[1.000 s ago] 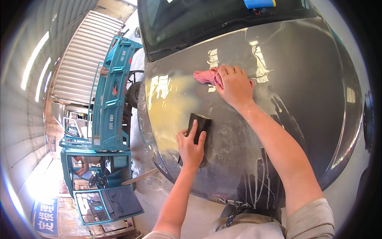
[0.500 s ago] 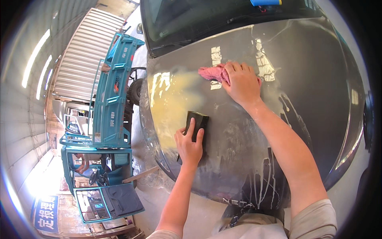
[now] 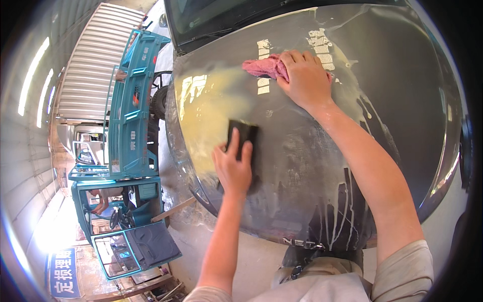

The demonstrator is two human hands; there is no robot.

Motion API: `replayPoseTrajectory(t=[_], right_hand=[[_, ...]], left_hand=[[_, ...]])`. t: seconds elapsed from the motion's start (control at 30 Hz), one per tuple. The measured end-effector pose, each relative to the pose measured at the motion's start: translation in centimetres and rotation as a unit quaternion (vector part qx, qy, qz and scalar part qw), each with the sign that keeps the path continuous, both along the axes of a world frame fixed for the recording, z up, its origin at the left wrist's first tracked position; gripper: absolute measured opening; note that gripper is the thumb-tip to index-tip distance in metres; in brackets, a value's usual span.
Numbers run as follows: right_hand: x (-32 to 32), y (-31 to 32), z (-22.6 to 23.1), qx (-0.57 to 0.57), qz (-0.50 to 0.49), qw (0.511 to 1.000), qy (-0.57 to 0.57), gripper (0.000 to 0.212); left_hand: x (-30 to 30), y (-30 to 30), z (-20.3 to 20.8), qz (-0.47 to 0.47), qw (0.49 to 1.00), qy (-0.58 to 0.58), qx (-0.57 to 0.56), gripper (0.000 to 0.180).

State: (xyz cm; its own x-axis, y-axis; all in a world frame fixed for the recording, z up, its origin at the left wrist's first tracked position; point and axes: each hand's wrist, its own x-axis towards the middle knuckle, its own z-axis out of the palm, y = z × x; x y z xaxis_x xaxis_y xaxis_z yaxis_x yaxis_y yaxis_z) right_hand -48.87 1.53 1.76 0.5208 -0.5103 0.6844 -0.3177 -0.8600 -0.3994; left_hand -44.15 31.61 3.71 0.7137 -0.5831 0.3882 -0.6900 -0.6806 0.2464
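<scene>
My left hand (image 3: 234, 168) grips a black block (image 3: 247, 134), probably a sanding block, with its fingers along the near side. The block lies on the wet grey car hood (image 3: 397, 100), by the edge of a yellowish patch (image 3: 209, 108), and is slightly blurred. Farther forward and to the right, my right hand (image 3: 308, 83) presses a crumpled pink cloth (image 3: 262, 65) onto the hood. Part of the cloth is hidden under the palm. Milky streaks (image 3: 336, 216) run down the hood's near end.
The dark windshield (image 3: 211, 20) rises beyond the hood. A teal cargo truck (image 3: 132, 108) stands to the left, with a person (image 3: 103, 201) visible through its cab. A blue sign (image 3: 64, 272) is at the lower left.
The whole scene sits higher and slightly farther left in view. Both hands keep hold of the block and cloth; the cloth appears slightly farther forward on the hood, and the block has blurred.
</scene>
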Motion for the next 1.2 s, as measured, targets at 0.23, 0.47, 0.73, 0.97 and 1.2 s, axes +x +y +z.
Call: replayPoseTrajectory(t=[0.23,0.47,0.73,0.97,1.2], right_hand=[[0.5,1.3,0.5,0.011,0.022,1.000,0.013,0.045],[0.2,0.2,0.3,-0.001,0.003,1.000,0.023,0.043],[-0.1,0.9,0.0,0.008,0.012,1.000,0.014,0.041],[0.4,1.7,0.7,0.027,0.029,0.998,0.040,0.039],[-0.2,0.4,0.0,0.011,-0.005,0.999,0.041,0.044]], left_hand=[[13.3,-1.7,2.4,0.075,0.995,0.027,0.062,0.055],[9.4,-2.0,0.8,0.043,0.998,-0.033,0.015,0.053],[7.5,0.6,0.7,0.024,0.999,0.031,0.026,0.051],[13.4,0.4,0.1,0.101,0.995,0.009,0.024,0.057],[1.4,3.7,-0.8,0.011,1.000,-0.008,0.006,0.053]])
